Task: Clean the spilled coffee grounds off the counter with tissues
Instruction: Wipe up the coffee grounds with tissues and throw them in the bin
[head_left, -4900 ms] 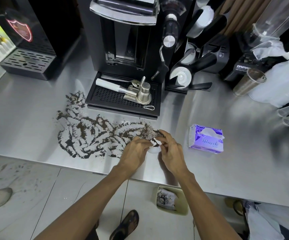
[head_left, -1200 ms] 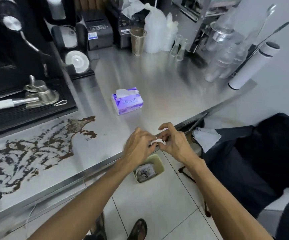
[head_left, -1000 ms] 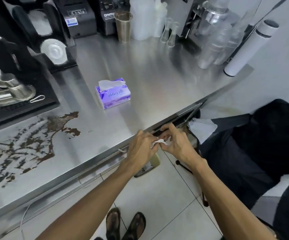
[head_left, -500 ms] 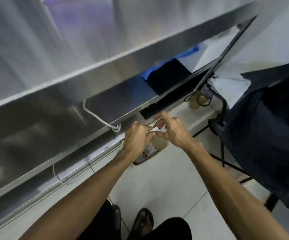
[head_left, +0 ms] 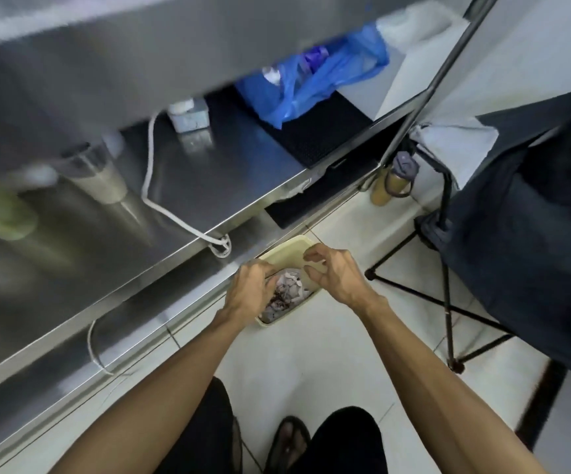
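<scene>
Change: both hands have come apart, and the small white wad they pinched between them half a second ago is out of their fingers; the view has dipped lower, under the counter.
Left hand: the left hand (head_left: pixel 251 290) hangs over the near-left side of the bin, knuckles up and fingers curled down towards the heap inside. The fingertips are hidden, so I cannot tell whether they grip anything.
Right hand: the right hand (head_left: pixel 337 273) hovers over the bin's right edge with thumb and fingers loosely bent and spread, and nothing is between them.
Tissues: the crumpled tissues (head_left: pixel 289 290) lie piled in the bin, right between the two hands.
Coffee grounds: dark brown coffee grounds (head_left: pixel 279 299) show on the tissues, just beside the left hand's fingers.
Bin: the pale yellow bin (head_left: pixel 286 248) stands on the white tiled floor (head_left: pixel 311 354), against the foot of the steel unit.
Counter: the counter (head_left: pixel 106 25) shows only as a blurred steel front edge along the top.
Lower shelf: the steel shelf (head_left: pixel 209 186) carries a white cable (head_left: pixel 149 186) and, further back, a blue plastic bag (head_left: pixel 315 73).
Right side: a black stand (head_left: pixel 448 302) draped in dark cloth (head_left: pixel 534 234) stands well apart from the bin.
Below: a sandalled foot (head_left: pixel 287 439) shows between the forearms.
</scene>
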Tool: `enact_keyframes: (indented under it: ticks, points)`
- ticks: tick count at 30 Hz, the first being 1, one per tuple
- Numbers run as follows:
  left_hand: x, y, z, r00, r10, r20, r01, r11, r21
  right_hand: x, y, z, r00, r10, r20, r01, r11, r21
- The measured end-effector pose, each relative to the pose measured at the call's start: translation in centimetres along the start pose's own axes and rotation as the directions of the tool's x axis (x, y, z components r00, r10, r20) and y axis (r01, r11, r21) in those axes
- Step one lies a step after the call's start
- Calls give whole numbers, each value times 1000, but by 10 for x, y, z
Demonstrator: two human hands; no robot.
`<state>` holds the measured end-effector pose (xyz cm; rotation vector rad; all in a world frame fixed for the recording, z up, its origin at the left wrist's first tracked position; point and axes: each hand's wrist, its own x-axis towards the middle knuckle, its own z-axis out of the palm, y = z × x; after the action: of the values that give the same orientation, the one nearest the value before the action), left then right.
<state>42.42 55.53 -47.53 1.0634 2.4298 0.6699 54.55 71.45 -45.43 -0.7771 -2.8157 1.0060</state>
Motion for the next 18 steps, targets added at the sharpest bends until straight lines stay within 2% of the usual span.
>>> enact_keyframes:
  ticks: [3,7,13,18]
  points:
    - [-28,49,-62,999,-28,-39,25,997,-68,-19,-42,-52,999,30,-45,-29,999,21]
    - [-59,117,-139,995,32,-95,-40,995,-92,-42,-109,-130,994,28,-101,-24,999,37]
    - [-86,204,-242,977,96,-190,-117,988,-102,-64,-210,-243,972,-103,-213,115,992,43]
    - [-99,239,-316,956,68,-287,-138,962,-234,-56,-269,-300,948,-182,-261,202,978,51]
